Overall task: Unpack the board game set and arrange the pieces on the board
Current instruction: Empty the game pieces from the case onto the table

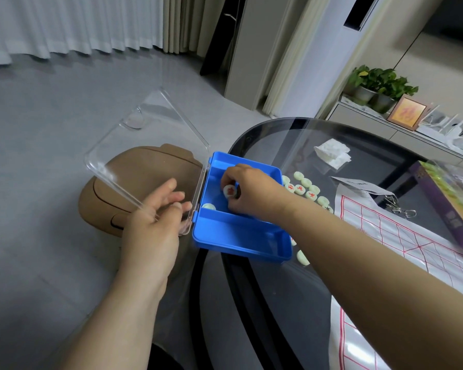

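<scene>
The right hand [249, 193] reaches into the blue box [238, 239], fingers and thumb pinching a round piece [230, 191] with a red character. The left hand [153, 217], well apart from it at the box's left side, lays fairly straight fingers against the raised clear lid [145, 145], steadying it. A second piece [208, 206] sits in the box's middle channel, near its left wall. Just right of the box, loose pieces [306, 188] lie on the glass table [278, 303]; further right spreads the board sheet [412, 244], its length seemingly running toward the person. The right hand is nearer, so its carry probably goes rightward.
</scene>
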The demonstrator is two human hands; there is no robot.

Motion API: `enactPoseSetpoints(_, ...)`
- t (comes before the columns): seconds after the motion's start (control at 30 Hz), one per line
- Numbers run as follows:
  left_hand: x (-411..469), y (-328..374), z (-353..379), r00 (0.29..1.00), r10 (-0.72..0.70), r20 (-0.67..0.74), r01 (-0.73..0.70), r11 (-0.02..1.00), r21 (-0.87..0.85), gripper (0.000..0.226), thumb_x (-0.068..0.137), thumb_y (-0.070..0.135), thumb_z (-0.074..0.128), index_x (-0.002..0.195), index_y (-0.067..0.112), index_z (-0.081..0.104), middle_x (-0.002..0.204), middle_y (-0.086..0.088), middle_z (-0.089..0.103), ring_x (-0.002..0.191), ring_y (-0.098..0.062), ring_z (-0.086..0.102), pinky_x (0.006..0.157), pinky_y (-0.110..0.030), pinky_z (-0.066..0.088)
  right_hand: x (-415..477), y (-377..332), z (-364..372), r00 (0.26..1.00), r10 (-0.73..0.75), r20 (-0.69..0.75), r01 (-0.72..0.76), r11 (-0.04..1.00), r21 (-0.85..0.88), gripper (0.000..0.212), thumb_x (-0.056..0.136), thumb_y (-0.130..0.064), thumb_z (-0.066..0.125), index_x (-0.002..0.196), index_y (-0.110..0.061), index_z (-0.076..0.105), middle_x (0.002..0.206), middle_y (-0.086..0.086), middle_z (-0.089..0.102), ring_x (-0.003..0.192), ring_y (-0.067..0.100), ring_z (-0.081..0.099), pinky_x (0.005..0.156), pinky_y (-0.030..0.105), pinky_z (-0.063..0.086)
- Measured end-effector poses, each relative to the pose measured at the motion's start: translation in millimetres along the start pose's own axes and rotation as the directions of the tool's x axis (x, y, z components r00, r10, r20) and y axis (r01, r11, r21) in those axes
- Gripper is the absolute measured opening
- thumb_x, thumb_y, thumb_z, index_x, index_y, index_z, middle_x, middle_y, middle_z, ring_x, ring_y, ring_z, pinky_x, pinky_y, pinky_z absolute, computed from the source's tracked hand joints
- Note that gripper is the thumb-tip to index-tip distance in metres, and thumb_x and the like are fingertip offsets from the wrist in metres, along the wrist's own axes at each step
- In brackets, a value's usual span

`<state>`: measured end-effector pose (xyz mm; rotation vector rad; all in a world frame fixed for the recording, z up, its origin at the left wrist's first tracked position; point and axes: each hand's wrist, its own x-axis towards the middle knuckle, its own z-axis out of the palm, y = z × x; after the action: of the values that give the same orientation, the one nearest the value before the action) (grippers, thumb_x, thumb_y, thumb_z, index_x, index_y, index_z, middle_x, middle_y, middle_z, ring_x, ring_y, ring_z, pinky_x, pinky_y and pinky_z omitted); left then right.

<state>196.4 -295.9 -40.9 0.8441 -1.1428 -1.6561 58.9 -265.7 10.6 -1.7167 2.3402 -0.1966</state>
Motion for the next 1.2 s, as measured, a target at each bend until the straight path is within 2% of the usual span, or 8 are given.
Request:
enactPoseSetpoints(0.17,0,0,1,1.0,-0.001,-0.004,0.001,1.0,-0.008,0.035,0.092,-0.001,0.041,0.106,0.029,0.051,0.085,0.009,0.055,0.079,-0.005,0.057,0.062,-0.008,0.05,1,4,3,0.999,-0.016,-0.031,0.017,0.999,0.03,0.024,0.083,-0.003,0.051,0.104,-0.008,0.062,0.115,0.008,0.054,0.103,0.024,0.052,0.086,0.028,0.042)
enactPoseSetpoints(0.23,0,-1,1,1.0,-0.001,-0.006,0.001,1.0,0.0,0.036,0.092,-0.001,0.04,0.107,0.03,0.05,0.086,0.009,0.055,0.08,-0.006,0.058,0.061,-0.007,0.05,2,8,4,0.998,-0.005,-0.067,0.009,0.998,0.065,0.024,0.084,-0.003,0.051,0.103,-0.008,0.064,0.112,0.007,0.056,0.1,0.022,0.053,0.078,0.021,0.039)
enactPoseSetpoints(0.5,0,0,2,1.0,-0.001,-0.02,0.002,0.999,0.042,0.036,0.092,0.0,0.041,0.11,0.03,0.05,0.087,0.011,0.056,0.081,-0.005,0.059,0.065,-0.012,0.051,-8,19,-3,0.984,0.095,-0.152,-0.041,0.944,0.326,0.017,0.083,-0.001,0.052,0.088,-0.01,0.066,0.07,-0.014,0.046,0.057,0.002,0.048,0.05,0.005,0.036)
enactPoseSetpoints(0.63,0,0,2,1.0,-0.009,-0.029,0.01,0.999,0.034,0.036,0.093,0.0,0.04,0.114,0.027,0.049,0.087,0.01,0.056,0.08,-0.004,0.058,0.065,-0.013,0.053,-22,35,-31,0.963,0.186,-0.196,-0.094,0.911,0.402,0.02,0.084,-0.003,0.053,0.074,-0.02,0.056,0.059,-0.006,0.05,0.044,0.005,0.043,0.041,0.011,0.036)
enactPoseSetpoints(0.73,0,0,2,0.999,-0.018,-0.03,0.019,0.999,0.035,0.036,0.093,-0.001,0.039,0.117,0.025,0.049,0.087,0.009,0.056,0.08,-0.004,0.058,0.065,-0.014,0.053,-41,62,-45,0.94,0.26,-0.222,-0.17,0.919,0.356,0.018,0.083,-0.004,0.058,0.074,-0.02,0.057,0.067,-0.003,0.055,0.056,0.01,0.049,0.054,0.017,0.046)
enactPoseSetpoints(0.93,-1,1,2,1.0,-0.016,-0.025,0.017,0.999,0.045,0.038,0.093,0.0,0.039,0.123,0.02,0.047,0.088,0.009,0.055,0.081,-0.005,0.057,0.067,-0.018,0.051,-61,89,-31,0.931,0.365,-0.005,-0.347,0.89,0.296,0.013,0.085,-0.014,0.06,0.083,-0.027,0.06,0.075,-0.008,0.06,0.06,0.008,0.054,0.065,0.023,0.049)
enactPoseSetpoints(1.1,-3,2,3,1.0,-0.012,-0.021,0.013,0.999,0.037,0.038,0.093,-0.001,0.038,0.125,0.019,0.047,0.088,0.009,0.055,0.082,-0.005,0.057,0.071,-0.02,0.045,-55,91,-31,0.928,0.359,-0.103,-0.309,0.893,0.327,0.03,0.084,-0.012,0.062,0.114,-0.014,0.06,0.107,-0.001,0.062,0.068,0.008,0.056,0.064,0.018,0.048)
enactPoseSetpoints(1.2,-3,1,3,1.0,-0.013,-0.015,0.014,0.999,0.04,0.039,0.093,-0.001,0.037,0.127,0.015,0.047,0.088,0.009,0.054,0.082,-0.005,0.056,0.071,-0.021,0.044,-53,86,-34,0.919,0.329,-0.217,-0.27,0.927,0.261,0.028,0.086,-0.008,0.059,0.113,-0.013,0.061,0.098,-0.003,0.063,0.068,0.007,0.053,0.058,0.009,0.045)
